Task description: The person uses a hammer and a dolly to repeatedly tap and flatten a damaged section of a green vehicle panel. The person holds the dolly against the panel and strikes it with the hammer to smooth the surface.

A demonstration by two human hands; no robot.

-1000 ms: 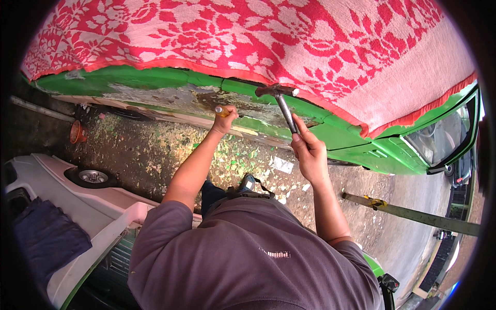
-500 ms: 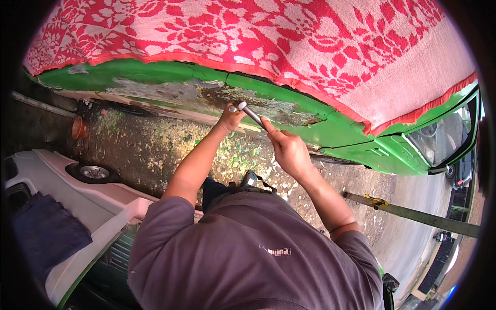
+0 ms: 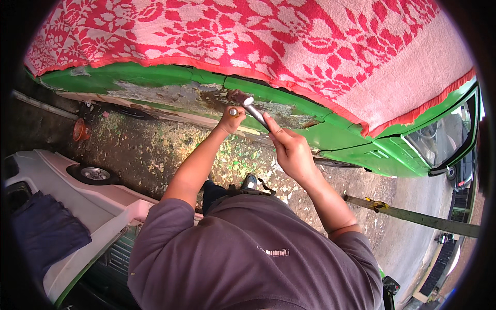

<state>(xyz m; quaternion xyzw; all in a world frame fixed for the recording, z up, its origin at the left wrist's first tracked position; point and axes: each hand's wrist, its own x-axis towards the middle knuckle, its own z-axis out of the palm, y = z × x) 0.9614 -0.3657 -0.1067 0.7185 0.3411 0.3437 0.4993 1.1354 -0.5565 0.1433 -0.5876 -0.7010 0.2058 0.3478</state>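
My right hand (image 3: 293, 152) is closed round the handle of a hammer (image 3: 257, 114) with a grey metal shaft. The hammer's head points away from me, just above and right of my left fist, apart from it. My left hand (image 3: 231, 122) grips a chisel (image 3: 233, 111); only its round metal butt end shows, and its tip is hidden. Both hands are beside the green car body panel (image 3: 170, 95), where paint has come off and bare grey and brown patches show.
A red and pink floral blanket (image 3: 248, 41) covers the car's top. Paint flakes (image 3: 243, 160) litter the floor. A pale car (image 3: 103, 191) with dark cloth (image 3: 49, 232) on it stands behind at left. An orange pot (image 3: 80, 129) sits far left; a metal pole (image 3: 413, 216) juts in at right.
The hammer's head has lifted off the chisel's butt end and turned, so more of it shows. My right hand has shifted slightly; my left hand stays nearly in place.
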